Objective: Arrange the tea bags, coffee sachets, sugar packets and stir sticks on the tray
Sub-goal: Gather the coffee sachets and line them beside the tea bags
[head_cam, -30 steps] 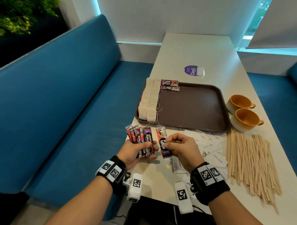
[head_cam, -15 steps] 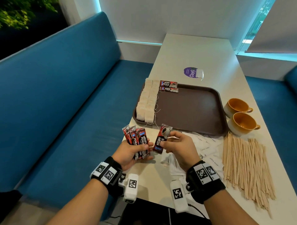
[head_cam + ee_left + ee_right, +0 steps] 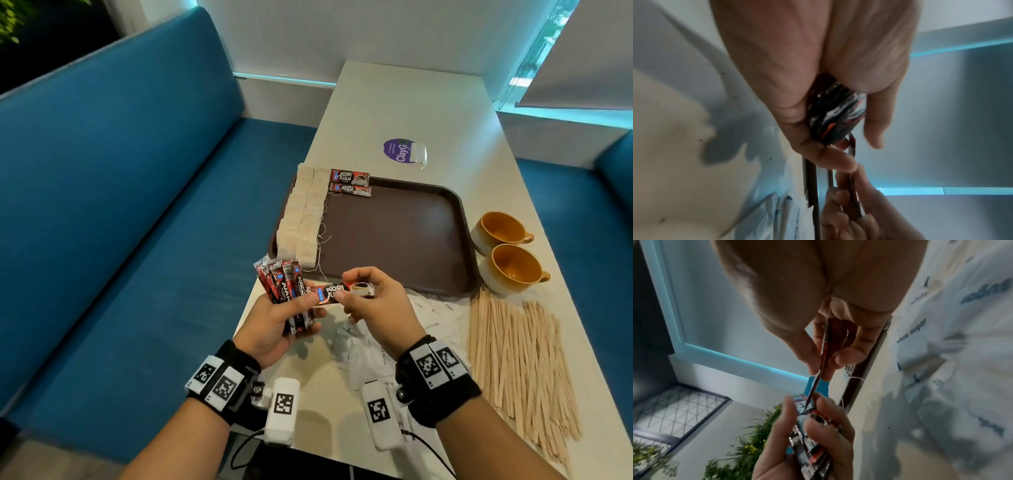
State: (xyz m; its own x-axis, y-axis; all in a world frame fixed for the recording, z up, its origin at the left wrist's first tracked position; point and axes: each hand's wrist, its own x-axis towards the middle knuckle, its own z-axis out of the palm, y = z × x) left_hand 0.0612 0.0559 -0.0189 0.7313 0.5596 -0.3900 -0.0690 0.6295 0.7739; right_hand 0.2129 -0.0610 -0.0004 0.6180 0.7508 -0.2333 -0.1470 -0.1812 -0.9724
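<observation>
The coffee sachet [image 3: 343, 293] I hold is a slim red and black packet printed "KOPI JUAN" with a coffee cup picture, lying level in the air just short of the tray's near edge. My right hand [image 3: 376, 306] pinches it with thumb and curled fingers [image 3: 846, 356], and my left thumb touches its left end. My left hand [image 3: 274, 325] is closed around a fanned bundle of sachets [image 3: 284, 284] of the same kind, their ends standing up. On the brown tray [image 3: 404, 236], two rows of pale tea bags [image 3: 305, 216] run along the left side, with two more sachets [image 3: 350, 183] at the far left corner. White sugar packets [image 3: 431, 318] lie on the surface under my right hand, and stir sticks [image 3: 513, 359] beside them.
</observation>
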